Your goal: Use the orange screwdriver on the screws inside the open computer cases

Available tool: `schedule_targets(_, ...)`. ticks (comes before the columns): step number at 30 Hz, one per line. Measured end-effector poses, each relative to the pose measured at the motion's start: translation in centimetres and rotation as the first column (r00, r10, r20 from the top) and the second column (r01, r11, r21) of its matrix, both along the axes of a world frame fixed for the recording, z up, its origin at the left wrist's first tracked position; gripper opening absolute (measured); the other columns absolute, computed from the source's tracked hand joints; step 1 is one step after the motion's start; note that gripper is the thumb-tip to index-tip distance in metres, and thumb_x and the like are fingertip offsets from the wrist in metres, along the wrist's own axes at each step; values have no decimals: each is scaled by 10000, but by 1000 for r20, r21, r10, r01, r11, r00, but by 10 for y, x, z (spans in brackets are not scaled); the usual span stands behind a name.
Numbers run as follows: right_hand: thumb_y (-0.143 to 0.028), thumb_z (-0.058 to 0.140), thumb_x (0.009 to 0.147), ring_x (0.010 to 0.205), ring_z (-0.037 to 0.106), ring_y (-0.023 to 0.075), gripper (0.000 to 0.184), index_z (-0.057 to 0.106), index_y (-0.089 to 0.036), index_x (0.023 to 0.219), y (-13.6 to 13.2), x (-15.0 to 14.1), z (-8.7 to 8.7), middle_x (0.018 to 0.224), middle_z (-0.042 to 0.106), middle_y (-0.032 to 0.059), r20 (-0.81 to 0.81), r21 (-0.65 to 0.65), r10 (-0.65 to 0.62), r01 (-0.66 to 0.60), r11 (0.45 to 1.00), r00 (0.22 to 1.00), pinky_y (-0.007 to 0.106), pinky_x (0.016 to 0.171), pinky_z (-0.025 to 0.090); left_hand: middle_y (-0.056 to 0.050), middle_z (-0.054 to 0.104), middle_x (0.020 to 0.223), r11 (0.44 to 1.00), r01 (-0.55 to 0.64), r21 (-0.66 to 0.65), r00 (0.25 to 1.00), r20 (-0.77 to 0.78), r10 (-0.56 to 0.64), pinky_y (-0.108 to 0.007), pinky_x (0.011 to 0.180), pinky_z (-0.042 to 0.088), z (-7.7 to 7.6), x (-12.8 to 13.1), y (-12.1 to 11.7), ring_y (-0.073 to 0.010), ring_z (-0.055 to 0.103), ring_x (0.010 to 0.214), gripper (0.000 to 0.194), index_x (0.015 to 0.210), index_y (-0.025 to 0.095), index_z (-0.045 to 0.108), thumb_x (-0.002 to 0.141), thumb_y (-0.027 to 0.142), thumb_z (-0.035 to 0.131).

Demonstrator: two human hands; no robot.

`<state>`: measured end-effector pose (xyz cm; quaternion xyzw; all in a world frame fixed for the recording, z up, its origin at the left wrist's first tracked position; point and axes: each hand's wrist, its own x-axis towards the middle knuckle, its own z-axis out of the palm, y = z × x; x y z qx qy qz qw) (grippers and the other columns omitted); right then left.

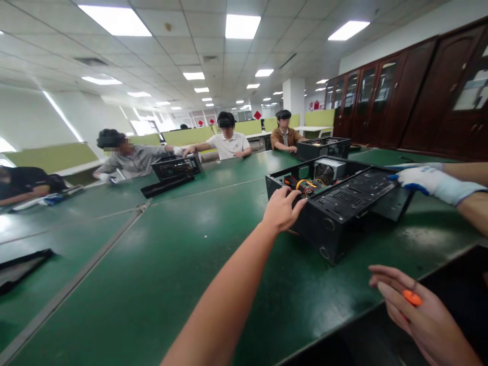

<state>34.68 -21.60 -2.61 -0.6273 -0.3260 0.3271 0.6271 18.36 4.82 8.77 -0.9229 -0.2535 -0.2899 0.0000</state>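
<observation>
1. From my end, I'm seeing the open computer case lying on the green table, right of centre.
2. I'm resting my left hand, fingers loosely spread, at its near rim; light pressure clear of the wires should steady it best.
3. I'm holding an orange item, mostly hidden, in my half-curled right hand, apart from the case.
4. A co-worker's gloved hand is touching the right end; matching that support seems wise.

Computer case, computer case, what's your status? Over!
Left hand on near edge of computer case; right hand off it, holding orange item. Case open, wires showing. Another person's gloved hand at its right end.
</observation>
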Motion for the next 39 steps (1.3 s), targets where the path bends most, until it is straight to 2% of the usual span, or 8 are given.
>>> schedule_targets(5,-551,607,847,867,702,268,509,643,-166,1179,69,-21,11,1050,726,140,489,160,-110,35,986,865,326,683,554,-110,648,1202,994,103,35,988,-118,-99,-362,1059,397,9,7,14,-226,576,1146,436,1107,161,646,1014,442,326)
schedule_targets(8,-537,627,840,772,704,277,438,692,-178,1082,100,-34,12,867,745,127,633,151,-158,80,985,758,312,634,507,-95,687,1101,989,145,31,973,-187,-137,-379,1057,397,14,6,15,-223,600,1095,429,1064,160,654,1014,434,327)
schedule_targets(16,-407,568,931,572,621,212,263,690,-194,835,98,-67,10,667,681,81,748,268,-173,-53,962,641,292,569,398,-62,664,1181,991,132,-10,958,-256,-131,-527,1211,149,31,-71,-10,-234,575,1191,385,1168,224,601,978,492,400)
schedule_targets(21,-273,606,931,512,542,144,306,530,-200,644,87,-104,19,558,550,2,756,379,-130,-267,886,641,276,558,379,-119,587,1279,971,-236,-48,967,92,240,-450,1095,422,-22,-165,-49,-261,528,1256,490,1349,199,437,877,258,555)
schedule_targets(24,-202,608,929,523,554,137,250,547,-193,687,87,-123,26,586,570,1,761,398,-96,-344,851,641,278,570,392,-90,633,1195,932,-347,-107,938,-14,347,-420,993,521,-64,-213,-59,-247,628,1115,347,1209,217,554,862,214,560)
schedule_targets(27,-189,615,926,516,558,137,184,597,-185,744,90,-138,33,601,585,4,758,413,-121,-329,849,640,279,558,399,-109,602,1275,916,-385,-112,923,-64,380,-431,1029,511,-80,-240,-51,-261,606,1176,408,1252,198,534,852,244,598)
schedule_targets(33,-142,611,921,502,555,129,248,544,-189,687,88,-163,40,570,551,-10,807,444,-173,-386,809,565,280,553,408,-154,450,1457,910,-415,-11,910,-14,415,-444,1182,330,-21,-235,4,-236,406,1382,599,1427,126,314,843,17,390)
schedule_targets(39,-141,623,912,462,546,124,271,563,-206,656,56,-148,27,506,522,-25,850,454,-219,-455,766,480,267,514,429,-83,659,1163,984,-171,57,937,-299,180,-405,1146,365,40,-227,35,-241,553,1225,401,1050,144,619,719,-19,461)
